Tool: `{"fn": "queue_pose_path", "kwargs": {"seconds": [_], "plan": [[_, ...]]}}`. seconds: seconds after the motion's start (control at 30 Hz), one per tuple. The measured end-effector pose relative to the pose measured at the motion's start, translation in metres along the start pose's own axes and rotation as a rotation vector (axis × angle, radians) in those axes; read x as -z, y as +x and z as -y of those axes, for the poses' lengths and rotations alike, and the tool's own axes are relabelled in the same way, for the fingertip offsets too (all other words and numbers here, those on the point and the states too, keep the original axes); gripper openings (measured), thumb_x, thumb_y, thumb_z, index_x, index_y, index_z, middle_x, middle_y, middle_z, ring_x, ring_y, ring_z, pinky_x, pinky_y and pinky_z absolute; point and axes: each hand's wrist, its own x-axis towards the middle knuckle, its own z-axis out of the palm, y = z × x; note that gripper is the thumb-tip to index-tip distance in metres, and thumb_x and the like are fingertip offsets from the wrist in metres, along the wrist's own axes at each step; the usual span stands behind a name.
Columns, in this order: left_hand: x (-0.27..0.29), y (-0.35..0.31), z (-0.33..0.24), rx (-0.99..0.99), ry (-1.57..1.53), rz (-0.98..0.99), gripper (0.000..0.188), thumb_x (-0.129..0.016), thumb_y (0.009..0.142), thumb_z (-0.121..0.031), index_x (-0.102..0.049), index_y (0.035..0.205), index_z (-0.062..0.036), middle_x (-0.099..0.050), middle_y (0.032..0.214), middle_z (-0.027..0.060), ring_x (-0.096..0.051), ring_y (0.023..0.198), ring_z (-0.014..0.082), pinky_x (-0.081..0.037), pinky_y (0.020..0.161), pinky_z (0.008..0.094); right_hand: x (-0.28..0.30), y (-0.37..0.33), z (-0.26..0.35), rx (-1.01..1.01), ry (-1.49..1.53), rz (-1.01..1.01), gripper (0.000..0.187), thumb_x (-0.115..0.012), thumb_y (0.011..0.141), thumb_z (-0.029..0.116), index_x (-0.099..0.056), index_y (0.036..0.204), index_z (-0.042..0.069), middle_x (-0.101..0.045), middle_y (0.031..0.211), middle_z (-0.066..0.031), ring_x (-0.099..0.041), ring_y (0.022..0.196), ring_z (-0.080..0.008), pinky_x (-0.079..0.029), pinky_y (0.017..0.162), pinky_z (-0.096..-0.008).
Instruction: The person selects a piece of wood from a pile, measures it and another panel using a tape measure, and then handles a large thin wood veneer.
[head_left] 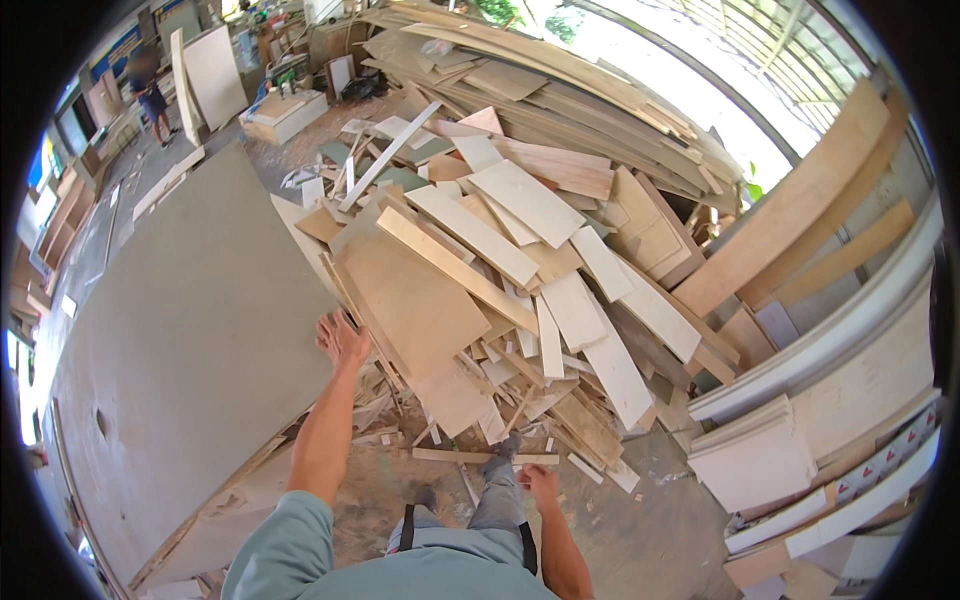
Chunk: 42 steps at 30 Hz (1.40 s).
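A large grey board point(200, 310) (dark-marked toward its left edge) lies broad face up, on the left.

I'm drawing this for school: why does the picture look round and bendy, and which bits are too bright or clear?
Head view: black corners frame a round fisheye picture; head view: tall planks look curved near the right rim; head view: glare turns the opening almost white; head view: the left hand on the big board looks fairly clear.

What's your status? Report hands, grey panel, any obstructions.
Left hand at right edge of large grey panel. Right hand low beside right leg. Scrap-board pile heaped close on panel's right side.
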Motion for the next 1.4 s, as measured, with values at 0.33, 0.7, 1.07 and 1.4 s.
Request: {"fn": "queue_pose_path", "kwargs": {"seconds": [0.33,0.7,1.07,1.4], "plan": [[-0.003,-0.002,-0.032,0.184,0.279,-0.059,0.08,-0.064,0.078,-0.027,-0.023,0.143,-0.0086,-0.02,0.147,0.0199,-0.014,0.139,0.0349,-0.014,0.11,0.0559,-0.03,0.192,0.077,0.058,-0.792,0.285,0.024,-0.062,0.082,0.023,-0.069,0.089,0.001,-0.068,0.076,-0.0153,-0.067,0.066,-0.0235,-0.052,0.061,-0.0358],[-0.008,0.002,-0.037,0.127,0.331,-0.161,0.08,-0.065,0.075,-0.018,-0.024,0.143,-0.0146,-0.025,0.144,0.0173,-0.022,0.135,0.033,-0.016,0.107,0.0513,-0.158,0.34,0.132,0.364,-0.9,0.268,0.025,-0.06,0.076,0.023,-0.068,0.088,0.002,-0.066,0.092,-0.0212,-0.065,0.085,-0.0337,-0.051,0.075,-0.0434],[-0.023,0.001,-0.041,0.015,0.33,-0.245,0.077,-0.066,0.074,-0.018,-0.029,0.141,-0.0151,-0.03,0.141,0.0138,-0.029,0.131,0.0317,-0.021,0.103,0.0498,-0.139,0.267,0.073,0.405,-0.977,0.536,0.02,-0.051,0.085,0.017,-0.064,0.085,0.0,-0.063,0.092,-0.0195,-0.059,0.088,-0.0372,-0.048,0.077,-0.0464],[-0.017,0.001,-0.018,0.036,0.36,-0.312,0.073,-0.064,0.076,-0.019,-0.032,0.141,-0.0175,-0.032,0.142,0.013,-0.029,0.131,0.0326,-0.02,0.104,0.0495,0.045,0.244,-0.019,-0.107,-1.219,0.256,0.025,-0.062,0.08,0.026,-0.07,0.088,0.003,-0.068,0.087,-0.0159,-0.064,0.081,-0.0337,-0.051,0.073,-0.0438]]}}
